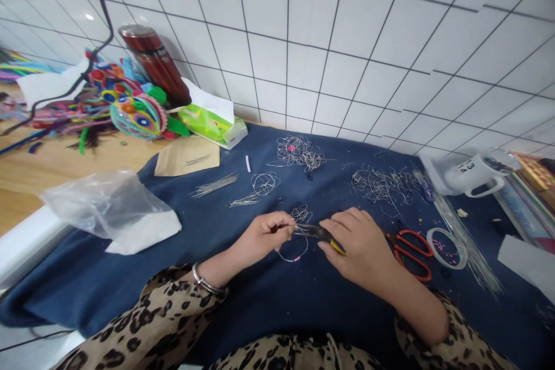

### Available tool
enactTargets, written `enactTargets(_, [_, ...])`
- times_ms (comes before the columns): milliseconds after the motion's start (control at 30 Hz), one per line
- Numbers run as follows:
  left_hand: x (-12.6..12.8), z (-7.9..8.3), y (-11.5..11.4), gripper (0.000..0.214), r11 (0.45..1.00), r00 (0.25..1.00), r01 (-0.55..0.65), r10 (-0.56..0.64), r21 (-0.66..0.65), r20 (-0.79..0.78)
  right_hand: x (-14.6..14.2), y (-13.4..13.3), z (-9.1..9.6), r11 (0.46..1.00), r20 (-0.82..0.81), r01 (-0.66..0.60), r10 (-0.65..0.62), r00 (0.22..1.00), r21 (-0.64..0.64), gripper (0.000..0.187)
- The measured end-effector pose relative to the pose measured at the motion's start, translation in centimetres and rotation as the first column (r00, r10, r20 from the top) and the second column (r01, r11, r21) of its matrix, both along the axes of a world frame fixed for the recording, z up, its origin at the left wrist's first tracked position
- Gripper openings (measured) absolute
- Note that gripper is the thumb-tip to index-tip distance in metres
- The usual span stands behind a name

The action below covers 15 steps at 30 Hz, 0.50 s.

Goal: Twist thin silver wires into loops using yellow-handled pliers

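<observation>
My left hand [266, 232] pinches a thin wire loop [307, 250] that carries a few pink beads [297, 258] at its lower edge. In my right hand [358, 245] is a pair of pliers [314, 231] with yellow and black handles, its jaws pointing left and meeting the wire beside my left fingertips. Whether the jaws grip the wire is too small to tell. Just behind the jaws lies a small coil of wire [301, 213] on the dark blue cloth [269, 312].
Wire bundles [217, 185], a wire ring [265, 184] and wire tangles [384, 183] lie behind my hands. Red-handled scissors [414, 254] and a bead dish [447, 248] are at right, near a white mug [474, 175]. Left are a plastic bag [102, 202] and a red flask [158, 63].
</observation>
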<state>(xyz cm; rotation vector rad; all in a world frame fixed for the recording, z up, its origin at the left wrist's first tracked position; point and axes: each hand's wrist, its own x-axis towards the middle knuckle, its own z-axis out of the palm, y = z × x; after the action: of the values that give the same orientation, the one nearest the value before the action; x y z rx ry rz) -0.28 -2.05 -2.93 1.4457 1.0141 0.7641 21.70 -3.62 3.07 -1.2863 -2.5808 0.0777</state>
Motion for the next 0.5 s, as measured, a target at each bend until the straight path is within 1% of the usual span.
enactTargets(100, [-0.1,0.1,0.0,0.014,1.000,1.000,-0.012,0.012,-0.009,0.005,0.6,0.5,-0.3,0.999,-0.089,-0.012,0.008,0.996,-0.046,0.024])
enactTargets(200, [-0.1,0.0,0.1,0.014,1.000,1.000,-0.015,0.015,-0.005,0.004,0.9,1.0,-0.8,1.000,-0.113,0.017,-0.019,0.993,-0.014,0.022])
enactTargets(367, [-0.3,-0.1,0.2,0.014,1.000,1.000,-0.018,0.018,-0.004,0.008,1.0,1.2,-1.5,0.997,-0.007,0.023,-0.022,1.000,0.074,0.022])
enactTargets(500, [-0.3,0.0,0.1,0.014,1.000,1.000,-0.022,0.022,-0.003,0.016,1.2,1.2,-1.4,0.993,0.055,0.004,-0.010,0.998,0.117,0.022])
